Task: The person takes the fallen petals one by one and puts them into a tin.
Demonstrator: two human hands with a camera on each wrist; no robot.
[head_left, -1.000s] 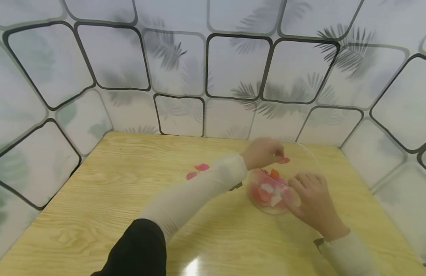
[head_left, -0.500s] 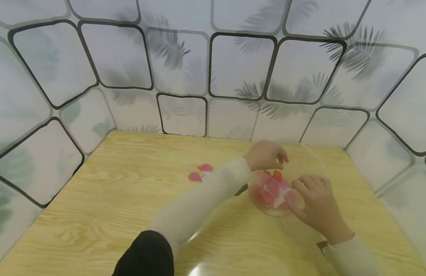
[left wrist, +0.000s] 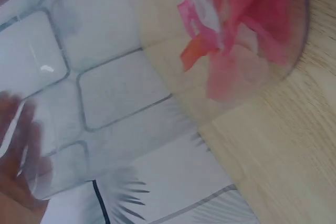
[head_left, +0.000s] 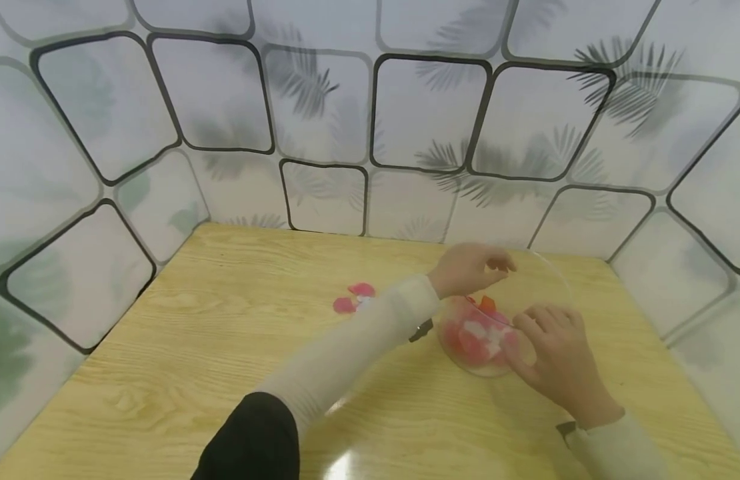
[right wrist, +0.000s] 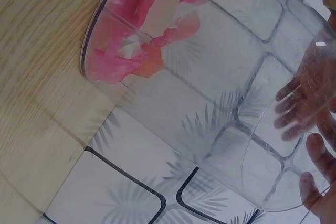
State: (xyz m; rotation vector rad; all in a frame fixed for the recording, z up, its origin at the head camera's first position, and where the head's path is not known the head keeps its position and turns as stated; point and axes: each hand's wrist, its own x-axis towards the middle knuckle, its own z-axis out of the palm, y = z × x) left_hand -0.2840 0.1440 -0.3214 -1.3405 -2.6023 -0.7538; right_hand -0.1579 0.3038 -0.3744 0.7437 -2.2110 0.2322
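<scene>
A clear, see-through container (head_left: 457, 357) stands on the table, with pink, white and orange flower petals (head_left: 481, 339) heaped in its bottom. My left hand (head_left: 471, 268) is over the container's top, its fingers loosely bent and no petal visible in them. Along the near right side my right hand (head_left: 553, 357) holds the container, fingers and thumb bent at its wall. In the right wrist view, right-hand fingers (right wrist: 317, 153) show by the rim. The left wrist view shows the petals (left wrist: 236, 35) through the clear wall.
Pink petals (head_left: 344, 305) and a white one lie on the wooden table (head_left: 226, 320) left of the container, close to my left sleeve (head_left: 358, 340). A patterned wall covering (head_left: 322, 200) encloses the table at the back and sides.
A second ago my left fingers pinched a reddish petal over the container; they have let it go and loosened. My right hand stays at the container. The head view has shifted slightly.
</scene>
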